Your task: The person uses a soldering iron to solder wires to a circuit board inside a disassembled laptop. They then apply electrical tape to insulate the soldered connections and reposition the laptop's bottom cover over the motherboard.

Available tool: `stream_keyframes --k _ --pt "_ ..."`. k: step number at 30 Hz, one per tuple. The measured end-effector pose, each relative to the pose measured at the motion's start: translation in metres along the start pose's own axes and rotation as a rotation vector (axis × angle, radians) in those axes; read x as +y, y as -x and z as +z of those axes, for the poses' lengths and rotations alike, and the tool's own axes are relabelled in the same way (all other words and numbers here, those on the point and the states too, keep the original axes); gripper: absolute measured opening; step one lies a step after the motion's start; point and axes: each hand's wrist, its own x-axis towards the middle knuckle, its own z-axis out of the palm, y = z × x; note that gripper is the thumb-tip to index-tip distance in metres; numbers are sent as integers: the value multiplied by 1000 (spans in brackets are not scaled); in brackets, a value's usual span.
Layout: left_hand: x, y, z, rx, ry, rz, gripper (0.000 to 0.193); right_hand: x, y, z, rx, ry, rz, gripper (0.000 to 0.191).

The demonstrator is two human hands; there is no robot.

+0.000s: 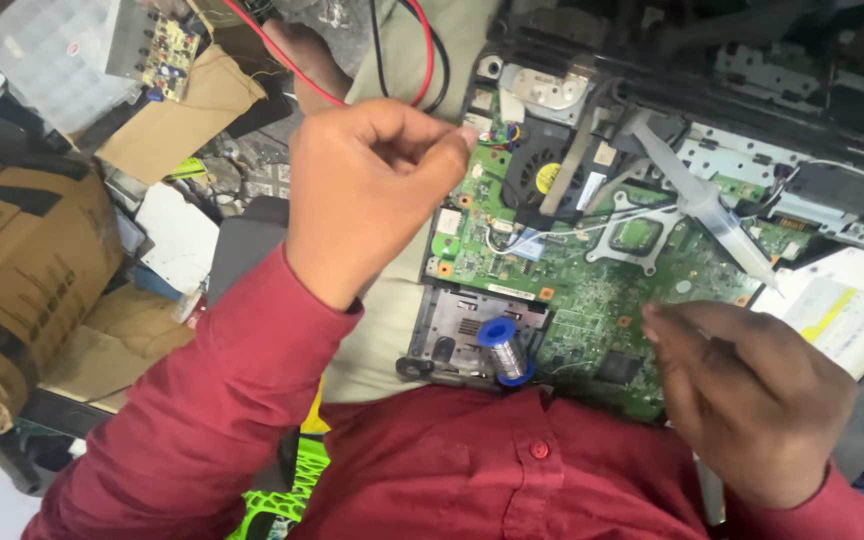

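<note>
Left hand point(367, 195) raised, fist closed, contents not visible | right hand point(752, 400) curled over green laptop circuit board point(592, 290), grip unclear | clear plastic syringe point(702, 200) lying on board, blue-capped solder spool point(504, 350) beside | board exposed, work unfinished

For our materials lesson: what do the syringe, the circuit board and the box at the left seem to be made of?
Syringe: clear plastic, glossy, see-through barrel. Circuit board: green laminate, probably fibreglass, with shiny metal parts. Box: brown cardboard, matt, creased.
</note>
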Motion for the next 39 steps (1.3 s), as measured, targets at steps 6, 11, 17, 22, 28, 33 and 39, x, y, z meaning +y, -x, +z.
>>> stream_keyframes --k 6,11,17,22,28,33,39 --pt "0 -1 9 27 -105 13 18 11 14 3 28 -3 -24 32" --pt "3 2 17 18 -181 108 18 24 17 -2 47 -7 -51 33" --pt "28 9 21 -35 -475 468 7 58 29 -8 130 -34 -14 25" --pt "41 14 29 -69 -743 702 19 72 44 -7 130 -99 105 25" --pt "42 9 43 -113 -735 637 15 89 38 -10 108 -171 23 25" --pt "51 10 53 -156 -1099 797 26 91 31 -15 119 -141 -18 26" --pt "59 9 60 -189 -1277 833 30 93 32 -17 122 -143 -9 26"
